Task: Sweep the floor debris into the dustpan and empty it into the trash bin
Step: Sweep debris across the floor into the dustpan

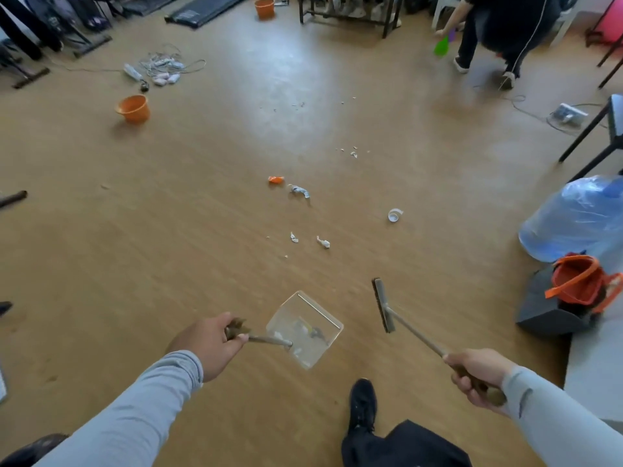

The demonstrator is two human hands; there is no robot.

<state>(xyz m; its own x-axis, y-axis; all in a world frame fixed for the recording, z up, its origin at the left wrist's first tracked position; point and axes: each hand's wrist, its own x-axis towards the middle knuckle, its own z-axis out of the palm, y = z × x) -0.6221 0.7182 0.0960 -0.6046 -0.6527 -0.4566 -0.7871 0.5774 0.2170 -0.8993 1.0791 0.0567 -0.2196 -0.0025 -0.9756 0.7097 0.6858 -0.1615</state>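
My left hand [210, 345] grips the handle of a clear plastic dustpan [305, 328], held above the wooden floor with a few scraps inside it. My right hand [478, 374] holds the wooden handle of a small broom whose dark brush head [382, 305] hangs just right of the dustpan. Ahead on the floor lie white paper bits [323, 242], a crumpled wrapper [299, 190], an orange scrap [275, 179] and a curled white strip [395, 215]. Finer crumbs [353, 153] lie farther off. An orange bin [134, 108] stands at the far left.
A blue plastic bag [576, 220] and an orange-strapped bag [578, 284] sit at the right. Table legs [586, 136], a power strip [568, 114] and cables [161, 67] border the floor. Another person [499, 32] stands at the back right. A second orange bin [264, 8] is far back.
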